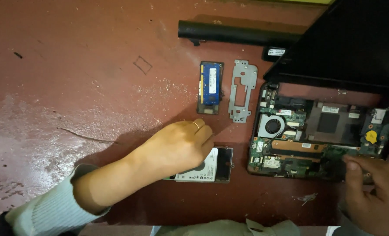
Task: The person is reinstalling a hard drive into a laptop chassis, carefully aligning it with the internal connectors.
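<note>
Left hand (177, 146) covers flat metal drive (214, 165); right hand (373, 192) touches circuit board (316, 144).

We see a pale, ribbed knit sleeve pushed up the left forearm. The left hand (179, 146) wears a thin ring. The right hand (373, 192) is bare.

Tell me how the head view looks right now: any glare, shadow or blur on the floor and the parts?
Head view: glossy glare on the red floor at left; the left hand casts a soft shadow beside its forearm and covers part of the hard drive; the opened laptop and memory module are sharp; the laptop lid is dark, without detail; the right hand is dim at the frame edge.
</note>
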